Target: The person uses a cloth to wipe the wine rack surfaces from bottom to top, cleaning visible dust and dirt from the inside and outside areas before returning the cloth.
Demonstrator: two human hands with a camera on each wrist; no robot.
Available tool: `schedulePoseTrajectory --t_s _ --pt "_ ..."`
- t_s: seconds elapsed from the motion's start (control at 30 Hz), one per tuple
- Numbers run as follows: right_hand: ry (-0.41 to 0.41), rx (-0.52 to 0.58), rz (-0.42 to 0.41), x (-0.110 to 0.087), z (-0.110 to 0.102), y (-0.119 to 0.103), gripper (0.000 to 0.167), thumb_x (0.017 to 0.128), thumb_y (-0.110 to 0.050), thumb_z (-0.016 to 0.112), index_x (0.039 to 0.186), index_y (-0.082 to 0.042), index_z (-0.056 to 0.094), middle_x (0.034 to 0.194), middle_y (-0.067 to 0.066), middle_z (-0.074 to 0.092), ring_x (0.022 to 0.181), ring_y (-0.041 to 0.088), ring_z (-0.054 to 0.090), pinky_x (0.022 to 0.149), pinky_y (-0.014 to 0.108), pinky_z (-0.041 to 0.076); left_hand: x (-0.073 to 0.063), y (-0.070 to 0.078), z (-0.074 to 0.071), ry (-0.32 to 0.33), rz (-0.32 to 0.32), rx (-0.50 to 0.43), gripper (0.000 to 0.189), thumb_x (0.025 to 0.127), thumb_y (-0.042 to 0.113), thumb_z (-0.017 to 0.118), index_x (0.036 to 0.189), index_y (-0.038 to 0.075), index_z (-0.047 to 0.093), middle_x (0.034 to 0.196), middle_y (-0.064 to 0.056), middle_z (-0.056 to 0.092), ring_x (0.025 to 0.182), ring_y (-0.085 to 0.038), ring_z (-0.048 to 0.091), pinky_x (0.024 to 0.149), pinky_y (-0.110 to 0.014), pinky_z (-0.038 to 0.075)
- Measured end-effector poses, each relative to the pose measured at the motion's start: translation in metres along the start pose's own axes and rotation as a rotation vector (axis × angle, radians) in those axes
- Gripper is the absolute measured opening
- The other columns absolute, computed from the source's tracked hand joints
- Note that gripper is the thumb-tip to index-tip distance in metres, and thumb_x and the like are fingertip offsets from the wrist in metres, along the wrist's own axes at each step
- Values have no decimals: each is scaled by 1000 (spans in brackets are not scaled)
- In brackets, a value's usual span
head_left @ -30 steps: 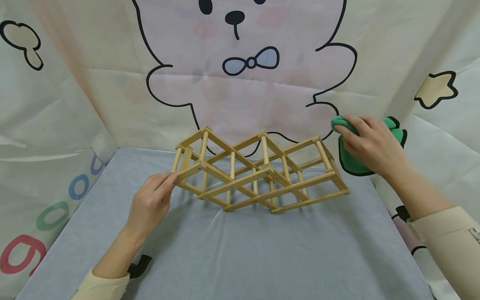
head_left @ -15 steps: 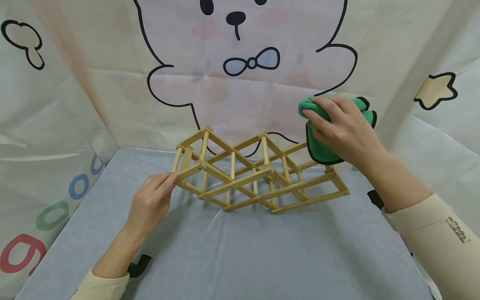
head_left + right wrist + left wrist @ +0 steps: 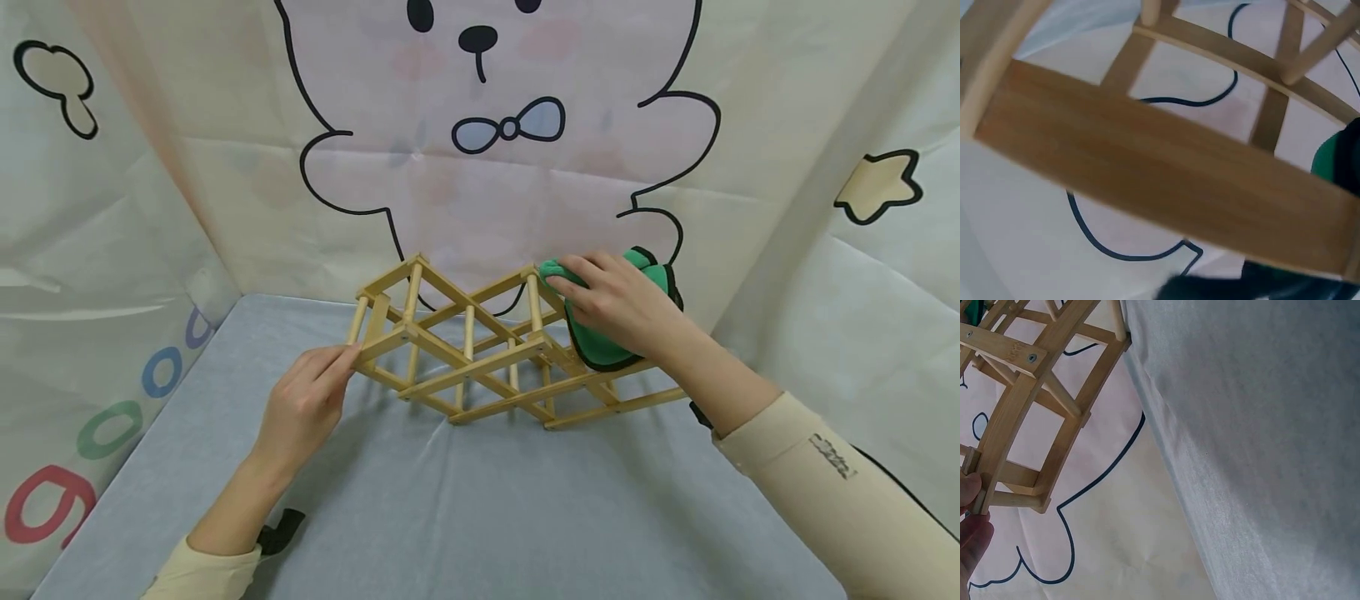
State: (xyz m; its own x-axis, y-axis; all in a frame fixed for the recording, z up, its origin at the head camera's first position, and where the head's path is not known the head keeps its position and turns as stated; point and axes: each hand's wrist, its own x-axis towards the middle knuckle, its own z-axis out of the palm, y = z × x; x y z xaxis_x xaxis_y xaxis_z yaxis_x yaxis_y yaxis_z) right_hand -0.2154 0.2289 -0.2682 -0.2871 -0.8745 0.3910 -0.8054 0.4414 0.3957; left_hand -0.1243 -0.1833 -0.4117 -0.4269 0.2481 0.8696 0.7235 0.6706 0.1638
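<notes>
A folding wooden lattice rack (image 3: 480, 367) of slats and round dowels stands on the table in the head view. At its left end my left hand (image 3: 303, 404) pinches a corner between thumb and fingers; the left wrist view shows the fingertips (image 3: 975, 540) on that wooden corner (image 3: 985, 494). My right hand (image 3: 618, 304) grips a folded green cloth (image 3: 600, 343) with black edging, at the upper middle-right of the rack. Hand and cloth hide much of the rack's right end. Close up in the right wrist view is a wide wooden slat (image 3: 1166, 169), with a bit of green cloth (image 3: 1329, 156) beyond it.
A pale blue-grey cloth (image 3: 450, 517) covers the table. Behind it hangs a backdrop (image 3: 420, 183) with a cartoon bear; printed side sheets (image 3: 97, 275) close off both sides. A black strap (image 3: 281, 532) hangs by the left wrist.
My right hand has carried the green cloth leftward from beyond the rack's right end, rising and then lowering to the upper middle-right. The left hand and the rack have stayed in place.
</notes>
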Motion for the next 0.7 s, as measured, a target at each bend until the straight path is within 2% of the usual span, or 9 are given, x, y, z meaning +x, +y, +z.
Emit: schedulePoseTrajectory --t_s 0.2,0.47,0.57,0.7 --pt "-147 -34 44 -3 7 -3 45 82 -2 87 125 -3 73 125 21 65 105 39 62 76 45 59 1 0 0 -1 1 0 63 68 -29 79 125 -2 73 108 -19 73 91 -39 69 77 -50 60" --pt "-248 -68 62 -5 8 -4 46 84 -9 87 128 -5 71 129 20 64 110 39 62 81 48 59 1 0 -1 -27 -15 1 60 73 -27 78 127 -2 73 109 -18 73 93 -38 69 80 -48 61" --pt "-293 -77 74 -8 8 -5 43 85 -10 87 125 -7 72 125 18 66 106 38 63 78 47 58 1 0 -1 -24 -7 2 60 73 -26 78 127 -1 73 109 -18 73 93 -38 70 80 -47 60" --pt "-341 -79 90 -10 7 -7 34 85 -6 85 118 -10 75 110 14 67 92 34 60 67 42 53 2 0 -1 -26 -6 5 60 72 -26 79 127 -1 73 109 -18 74 93 -38 70 79 -47 61"
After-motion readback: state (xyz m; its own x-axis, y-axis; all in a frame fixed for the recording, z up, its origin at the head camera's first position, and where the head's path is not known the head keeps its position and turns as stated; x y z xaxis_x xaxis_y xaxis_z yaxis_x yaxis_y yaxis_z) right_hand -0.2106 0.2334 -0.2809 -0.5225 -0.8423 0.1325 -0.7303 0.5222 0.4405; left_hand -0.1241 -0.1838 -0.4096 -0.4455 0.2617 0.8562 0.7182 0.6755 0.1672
